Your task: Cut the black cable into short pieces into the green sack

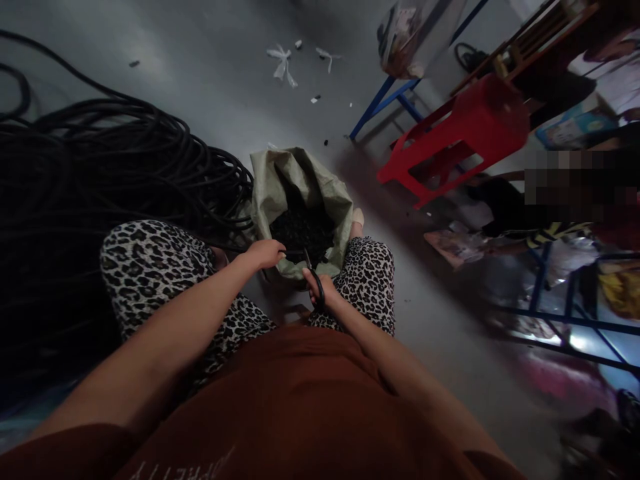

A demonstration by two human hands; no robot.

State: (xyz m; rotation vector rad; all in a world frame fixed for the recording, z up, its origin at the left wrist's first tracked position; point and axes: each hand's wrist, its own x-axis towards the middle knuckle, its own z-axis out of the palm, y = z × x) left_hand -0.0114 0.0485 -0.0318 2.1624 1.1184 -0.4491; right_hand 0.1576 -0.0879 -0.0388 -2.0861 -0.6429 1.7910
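Observation:
My left hand is closed around a black rubber cord, whose end sticks out to the right over the sack. In my right hand is a pair of scissors with black handles; the blades point up at the end of the cord. Whether the blades touch the cord I cannot tell. Below both hands an open woven sack stands between my knees, with many small black pieces inside.
A big heap of black cord coils lies on the left. To the right are a tipped red plastic stool, blue metal frames and another person. White scraps lie on the grey floor ahead.

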